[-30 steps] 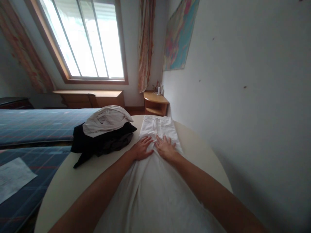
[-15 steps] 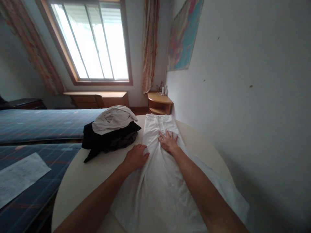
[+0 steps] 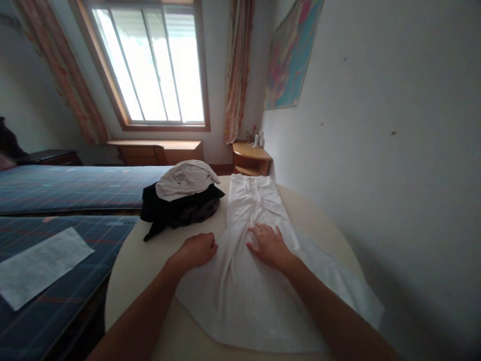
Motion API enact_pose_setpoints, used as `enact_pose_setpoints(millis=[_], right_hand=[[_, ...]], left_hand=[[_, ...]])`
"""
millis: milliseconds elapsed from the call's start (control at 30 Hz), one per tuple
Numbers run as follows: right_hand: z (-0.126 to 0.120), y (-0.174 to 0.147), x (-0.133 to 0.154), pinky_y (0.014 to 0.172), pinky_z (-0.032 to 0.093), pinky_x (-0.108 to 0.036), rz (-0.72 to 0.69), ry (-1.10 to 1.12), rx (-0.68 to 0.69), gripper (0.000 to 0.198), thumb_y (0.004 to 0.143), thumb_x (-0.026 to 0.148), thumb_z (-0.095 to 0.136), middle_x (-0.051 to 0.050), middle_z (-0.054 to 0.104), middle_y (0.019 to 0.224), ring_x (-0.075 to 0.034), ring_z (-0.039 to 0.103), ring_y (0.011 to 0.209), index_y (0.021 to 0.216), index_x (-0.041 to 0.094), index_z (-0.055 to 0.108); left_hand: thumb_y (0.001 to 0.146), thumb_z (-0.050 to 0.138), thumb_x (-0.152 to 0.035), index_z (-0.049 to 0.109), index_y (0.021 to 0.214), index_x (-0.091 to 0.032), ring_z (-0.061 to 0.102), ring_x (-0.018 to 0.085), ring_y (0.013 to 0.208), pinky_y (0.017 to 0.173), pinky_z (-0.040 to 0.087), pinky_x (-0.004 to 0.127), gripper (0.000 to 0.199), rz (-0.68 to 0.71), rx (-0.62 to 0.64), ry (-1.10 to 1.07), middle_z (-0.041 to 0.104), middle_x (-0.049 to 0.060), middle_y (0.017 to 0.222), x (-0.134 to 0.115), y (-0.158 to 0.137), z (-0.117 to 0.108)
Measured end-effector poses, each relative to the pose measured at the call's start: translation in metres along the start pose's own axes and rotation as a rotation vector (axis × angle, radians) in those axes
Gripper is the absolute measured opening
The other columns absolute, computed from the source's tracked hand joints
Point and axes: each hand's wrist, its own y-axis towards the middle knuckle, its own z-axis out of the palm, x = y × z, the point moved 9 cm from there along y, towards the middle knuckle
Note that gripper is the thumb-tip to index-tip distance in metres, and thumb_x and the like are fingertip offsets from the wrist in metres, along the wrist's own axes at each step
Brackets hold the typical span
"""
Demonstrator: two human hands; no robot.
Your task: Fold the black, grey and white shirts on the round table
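White trousers (image 3: 255, 200) lie stretched out along a round cream table (image 3: 143, 265), waistband at the far end. My right hand (image 3: 269, 245) rests flat on the cloth at mid-length, fingers spread. At the trousers' left edge my left hand (image 3: 197, 249) has its fingers curled over the cloth's hem. Both forearms reach in from the bottom of the view.
A heap of dark clothes (image 3: 176, 210) topped by a pale grey garment (image 3: 186, 179) sits on the table's far left. Two plaid beds (image 3: 56, 185) stand at left, a sheet of paper (image 3: 37, 263) on the near one. A white wall (image 3: 376, 150) runs close on the right.
Both hands have slid back toward me along the trousers. My left hand moved from the cloth's middle to its left edge and curled its fingers. The camera view has pulled back.
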Motion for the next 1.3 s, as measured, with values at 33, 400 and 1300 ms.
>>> enact_pose_setpoints(millis=[33,400,1300], right_hand=[[0.003,-0.008,0.003,0.117,0.013,-0.062,-0.009,0.022,0.026,0.056,0.094,0.048,0.051,-0.014,0.037,0.158,-0.033,0.030,0.146,0.144,0.023,0.049],[-0.019,-0.028,0.003,0.111,0.037,-0.039,-0.183,0.322,-0.038,0.053,0.093,0.037,0.056,-0.011,0.062,0.136,-0.024,0.056,0.127,0.143,0.022,0.051],[-0.032,-0.030,-0.045,0.070,0.044,-0.025,0.062,0.493,-0.095,0.025,0.086,0.026,0.060,-0.002,0.069,0.085,-0.015,0.063,0.073,0.110,0.020,0.065]], left_hand=[[0.092,0.044,-0.035,0.058,0.085,-0.020,0.064,0.023,0.079,0.069,0.042,0.032,0.021,0.025,-0.003,-0.042,0.069,0.008,0.088,0.000,0.000,-0.001],[0.080,0.068,-0.062,0.052,0.107,-0.020,0.050,0.008,0.062,0.053,0.032,0.019,0.052,0.319,0.132,-1.065,0.061,-0.003,0.077,-0.049,-0.010,-0.016],[0.089,0.059,-0.022,0.064,0.117,-0.019,0.059,0.026,0.114,0.103,0.044,0.038,0.028,0.342,-0.245,-0.170,0.067,0.009,0.118,-0.048,0.012,0.011]])
